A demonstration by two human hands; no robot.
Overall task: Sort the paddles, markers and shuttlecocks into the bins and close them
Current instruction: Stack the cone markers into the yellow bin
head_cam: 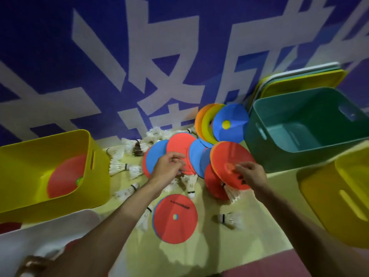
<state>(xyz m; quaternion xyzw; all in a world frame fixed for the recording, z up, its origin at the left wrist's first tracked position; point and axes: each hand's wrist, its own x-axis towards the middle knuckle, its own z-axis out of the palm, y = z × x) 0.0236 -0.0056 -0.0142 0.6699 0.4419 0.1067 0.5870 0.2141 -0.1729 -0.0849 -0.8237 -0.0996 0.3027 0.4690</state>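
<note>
Flat round markers in red, blue, orange and yellow lie heaped on the floor against the wall. My left hand [169, 166] pinches the edge of a red marker [179, 148] that overlaps a blue marker [156, 154]. My right hand [250, 174] grips a tilted red marker [229, 154]. Another red marker [175, 217] lies flat near me. White shuttlecocks [123, 166] are scattered around and under the heap. A yellow bin [26, 156] at left holds one red marker [65, 176]. The teal bin [299, 124] at right is empty inside.
A second yellow bin [339, 200] stands at the near right. A white bin [46, 232] sits at the near left. Bin lids [299, 80] lean on the blue wall behind the teal bin. A blue marker [229, 122] leans by the teal bin.
</note>
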